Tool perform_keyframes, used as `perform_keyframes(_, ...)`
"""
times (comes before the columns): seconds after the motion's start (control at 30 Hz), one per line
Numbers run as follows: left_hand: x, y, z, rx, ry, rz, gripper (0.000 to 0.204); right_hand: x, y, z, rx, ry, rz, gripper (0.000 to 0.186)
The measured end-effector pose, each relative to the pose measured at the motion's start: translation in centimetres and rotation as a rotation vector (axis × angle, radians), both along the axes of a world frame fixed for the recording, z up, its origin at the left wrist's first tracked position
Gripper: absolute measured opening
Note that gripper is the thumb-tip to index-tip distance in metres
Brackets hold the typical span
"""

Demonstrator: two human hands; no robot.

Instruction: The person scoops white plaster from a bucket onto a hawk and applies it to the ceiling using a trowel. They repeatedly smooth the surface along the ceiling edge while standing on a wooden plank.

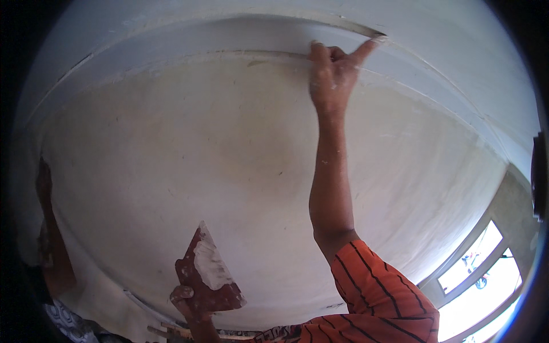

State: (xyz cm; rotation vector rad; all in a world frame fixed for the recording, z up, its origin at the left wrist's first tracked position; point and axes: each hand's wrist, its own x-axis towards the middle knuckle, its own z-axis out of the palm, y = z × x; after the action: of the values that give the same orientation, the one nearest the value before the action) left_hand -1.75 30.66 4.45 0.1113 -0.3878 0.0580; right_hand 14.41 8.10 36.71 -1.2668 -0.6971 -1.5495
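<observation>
My right hand (333,80) is raised on a stretched arm to the seam where the pale cornice (240,37) meets the ceiling. One finger reaches out to the right and touches the seam's edge. The thumb stands apart to the left, other fingers look bent, and nothing shows in the hand. Low in front of the wall, my left hand (189,303) grips a reddish-brown, roughly triangular putty board (191,266), its point upward. A smear of white putty (213,264) covers part of its face. The thumb presses on the board's front; the other fingers are mostly hidden behind it.
A pale plastered wall (251,148) fills the middle below the cornice. At far left, another person's arm (51,228) is raised close to the wall. Bright window openings (483,274) show at lower right. Some wooden pieces (171,330) lie at the bottom edge.
</observation>
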Motion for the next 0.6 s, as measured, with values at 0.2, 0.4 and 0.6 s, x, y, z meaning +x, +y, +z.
perform_keyframes(0.2,-0.9,-0.5,-0.4,-0.093,-0.037,0.005,0.071,-1.0,8.9,0.0,-0.27,0.146,-0.19,0.088)
perform_keyframes(0.4,-1.8,-2.0,0.1,-0.03,0.181,0.21,0.072,-1.1,12.8,1.3,-0.406,0.177,-0.271,0.085)
perform_keyframes(0.6,-1.2,-0.1,-3.1,-0.081,-0.063,0.054,0.065,-2.7,8.9,0.7,-0.611,0.063,-0.529,0.077)
